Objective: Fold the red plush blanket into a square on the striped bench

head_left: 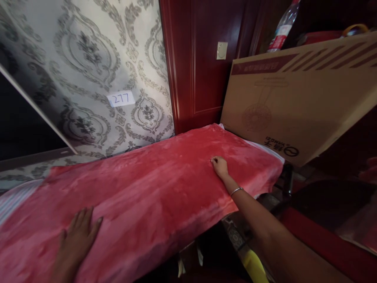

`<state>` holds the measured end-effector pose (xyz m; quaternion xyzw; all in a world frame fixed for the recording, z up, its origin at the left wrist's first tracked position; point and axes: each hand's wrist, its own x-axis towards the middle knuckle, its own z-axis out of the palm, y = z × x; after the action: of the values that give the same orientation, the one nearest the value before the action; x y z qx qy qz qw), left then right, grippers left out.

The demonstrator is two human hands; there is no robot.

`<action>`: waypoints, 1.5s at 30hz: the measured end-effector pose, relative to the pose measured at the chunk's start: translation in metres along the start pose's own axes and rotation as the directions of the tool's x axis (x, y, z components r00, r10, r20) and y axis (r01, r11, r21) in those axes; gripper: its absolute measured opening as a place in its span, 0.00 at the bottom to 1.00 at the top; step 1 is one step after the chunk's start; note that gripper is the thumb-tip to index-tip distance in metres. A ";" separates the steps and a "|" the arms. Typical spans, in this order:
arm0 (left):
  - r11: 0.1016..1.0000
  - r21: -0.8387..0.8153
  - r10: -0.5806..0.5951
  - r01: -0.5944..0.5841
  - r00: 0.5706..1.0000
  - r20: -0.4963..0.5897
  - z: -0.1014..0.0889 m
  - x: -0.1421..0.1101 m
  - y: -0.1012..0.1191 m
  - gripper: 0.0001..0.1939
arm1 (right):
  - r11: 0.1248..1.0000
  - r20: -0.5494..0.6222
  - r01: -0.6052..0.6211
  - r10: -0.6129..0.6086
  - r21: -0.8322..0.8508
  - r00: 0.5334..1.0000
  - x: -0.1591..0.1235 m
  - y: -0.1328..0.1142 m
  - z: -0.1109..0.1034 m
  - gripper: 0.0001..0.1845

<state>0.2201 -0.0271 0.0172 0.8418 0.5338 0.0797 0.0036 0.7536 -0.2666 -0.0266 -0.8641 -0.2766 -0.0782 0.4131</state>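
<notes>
A red plush blanket [153,188] lies spread over a long raised surface from lower left to upper right. My left hand [78,234] rests flat on it near the front left, fingers stretched out and open. My right hand [220,165] reaches far across to the right part of the blanket, fingers curled down onto the fabric; whether it pinches the cloth is unclear. A thin bracelet [236,190] sits on my right wrist.
A large cardboard box [297,102] leans at the blanket's right end. Behind are patterned wallpaper with a "277" label [121,98], a dark red wooden door [206,59] and a plastic bottle [283,25]. A striped cloth [14,196] shows at the left.
</notes>
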 end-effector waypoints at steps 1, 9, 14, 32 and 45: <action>1.000 -0.005 0.001 -0.001 1.000 -0.007 0.000 0.000 0.001 0.42 | 1.000 -0.017 -0.008 0.008 0.021 1.000 0.000 0.001 -0.001 0.11; 1.000 0.021 -0.003 0.003 1.000 0.009 -0.009 -0.002 0.010 0.38 | 0.995 -0.047 -0.012 0.017 0.099 0.999 0.005 0.002 -0.011 0.20; 0.998 0.061 -0.018 0.015 0.999 0.048 -0.014 -0.002 0.018 0.35 | 0.993 0.062 0.089 -0.094 0.079 0.994 -0.016 0.005 -0.026 0.26; 0.979 0.107 -0.178 0.171 0.982 0.057 -0.031 -0.016 0.024 0.36 | 0.872 0.454 0.333 -0.148 -0.360 0.879 -0.074 0.022 -0.060 0.32; 0.811 -0.146 0.585 -0.566 0.787 0.196 0.004 -0.084 0.194 0.38 | 0.840 0.424 0.338 -0.146 -0.425 0.894 -0.078 0.024 -0.054 0.31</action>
<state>0.3601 -0.1856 0.0203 0.9668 0.2442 -0.0008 0.0746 0.7067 -0.3525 -0.0361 -0.8957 -0.4303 -0.0313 0.1074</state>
